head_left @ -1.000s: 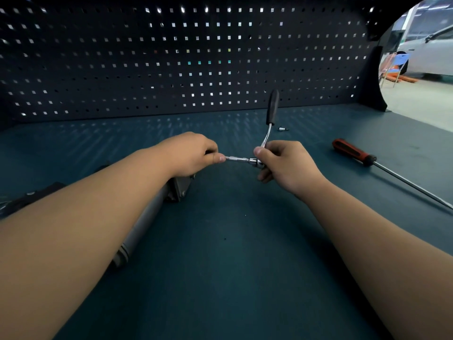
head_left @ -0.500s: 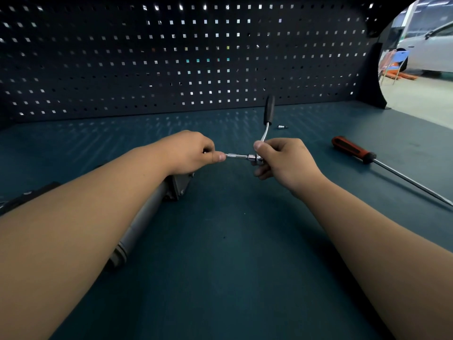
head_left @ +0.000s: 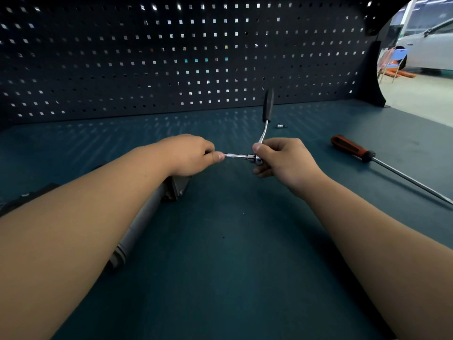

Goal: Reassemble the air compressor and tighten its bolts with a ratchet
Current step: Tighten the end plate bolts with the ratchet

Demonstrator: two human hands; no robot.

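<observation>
My right hand [head_left: 284, 158] grips the head of a ratchet [head_left: 267, 106] whose black handle points up and away. A knurled steel extension bar [head_left: 235, 156] runs leftward from the ratchet head, and my left hand [head_left: 188, 155] pinches its far end between thumb and fingers. Both hands hover above the bench. The grey air compressor [head_left: 144, 217] lies on the bench under my left forearm, mostly hidden by it; only its cylinder and a metal end bracket show.
A red-and-black screwdriver [head_left: 353, 149] with a long shaft lies on the teal bench [head_left: 232, 266] at the right. A small socket bit [head_left: 279, 125] sits behind the ratchet. A dark pegboard [head_left: 171, 57] walls off the back. A dark part lies at the far left edge.
The ratchet handle has swung slightly, from leaning right to standing more upright. Both hands keep their hold at about the same spot.
</observation>
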